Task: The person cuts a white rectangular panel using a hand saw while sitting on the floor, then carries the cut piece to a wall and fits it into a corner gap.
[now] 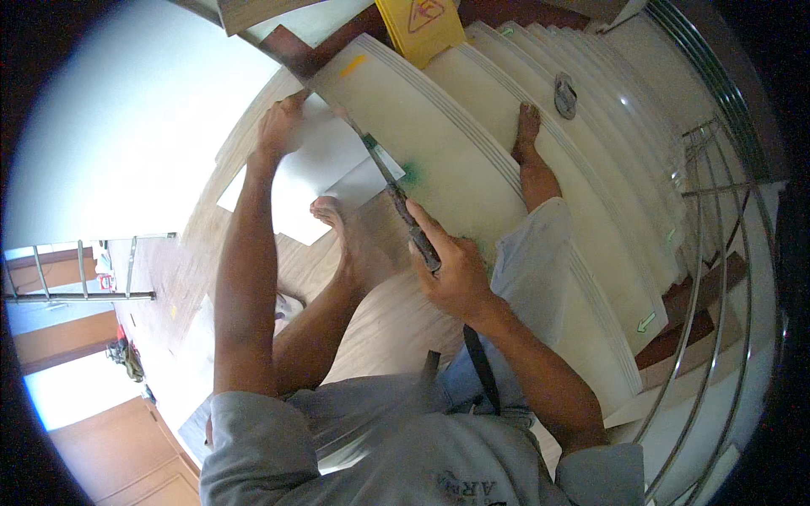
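Note:
My right hand is closed around the dark handle of a long, thin tool, whose exact kind I cannot make out. Its narrow end slants up and left along the edge of a pale stair step. A white sheet lies on the wood-look floor, close to that step's edge, with my bare foot on its near part. At the sheet's far corner is my left hand, reaching down; blur hides what its fingers do. Dark green smudges mark the step beside the tool.
A yellow folding floor sign stands on the stairs ahead. My other bare foot rests on a step, near a grey slipper. Metal railings curve along the right. A white wall rises at left.

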